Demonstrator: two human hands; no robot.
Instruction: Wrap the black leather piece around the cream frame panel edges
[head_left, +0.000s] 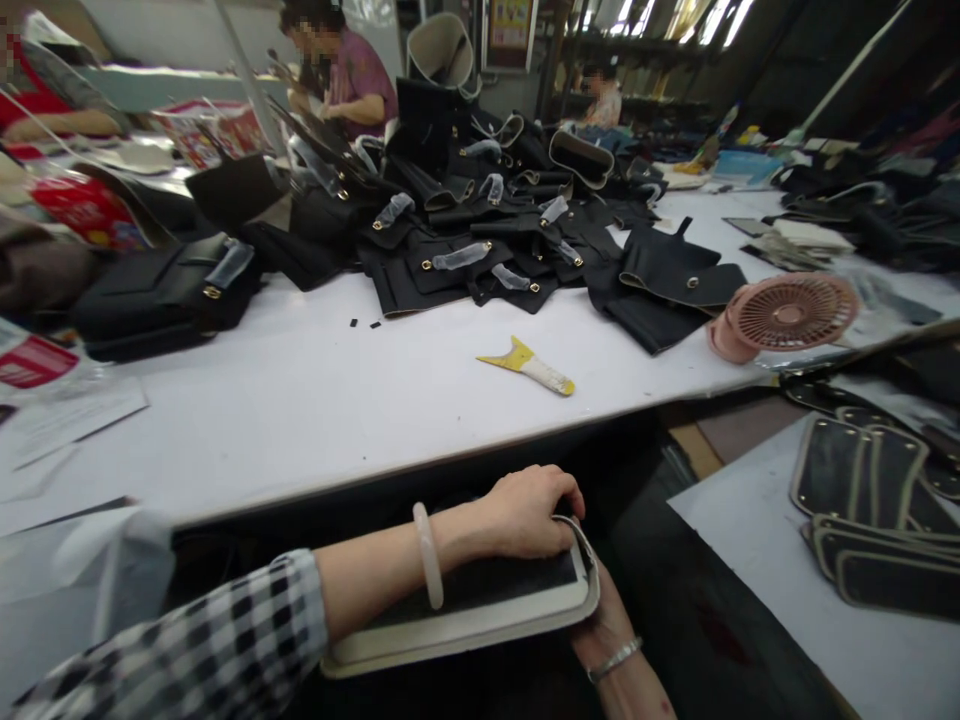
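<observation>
The panel (480,595), black with a cream rim, lies low in front of the table (300,400) edge, its long axis running from 8 to 2 o'clock. The left hand (529,510) grips its 2 o'clock end, fingers curled over the rim. The right hand (604,625) props that end from beneath, fingers hidden, and a yellow scraper (529,365) lies at 12 o'clock.

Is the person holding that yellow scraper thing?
No, the yellow scraper lies untouched on the white table; the left hand and right hand are on the black panel.
</observation>
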